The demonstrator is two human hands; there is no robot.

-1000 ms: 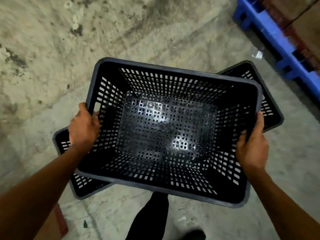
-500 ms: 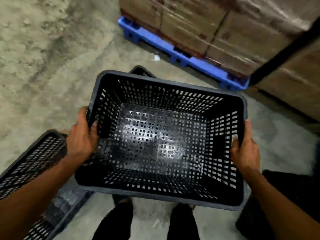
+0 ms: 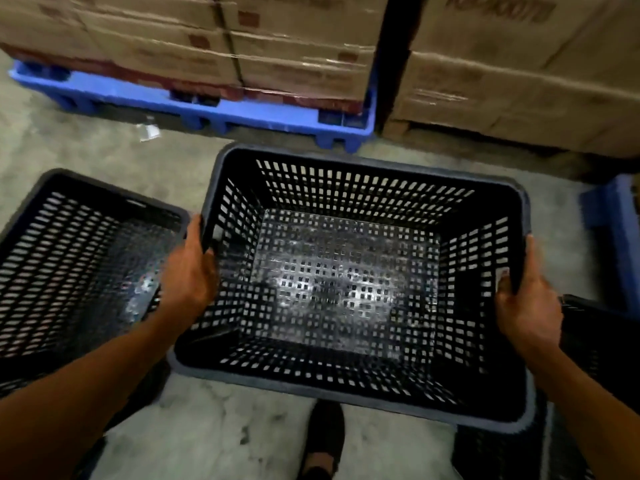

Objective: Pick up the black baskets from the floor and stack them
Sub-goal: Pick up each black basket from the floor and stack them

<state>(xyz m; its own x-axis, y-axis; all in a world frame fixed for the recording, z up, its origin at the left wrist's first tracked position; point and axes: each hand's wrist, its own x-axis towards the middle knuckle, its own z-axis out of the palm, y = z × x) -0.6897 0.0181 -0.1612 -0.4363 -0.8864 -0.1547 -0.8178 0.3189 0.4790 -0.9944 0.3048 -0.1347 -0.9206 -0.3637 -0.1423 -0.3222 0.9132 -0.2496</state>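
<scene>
Left of the carried basket, a second black perforated plastic basket (image 3: 79,261) sits low on the floor; my left hand (image 3: 188,271) is wrapped tight over the short rim of the black slotted plastic basket I'm carrying (image 3: 346,285); it hangs level, clear of the concrete; my right hand (image 3: 526,303) is clamped on the opposite rim; right of it, another dark basket's edge (image 3: 602,327) peeks in; I'd keep it level, square the corners, then lower straight in.
</scene>
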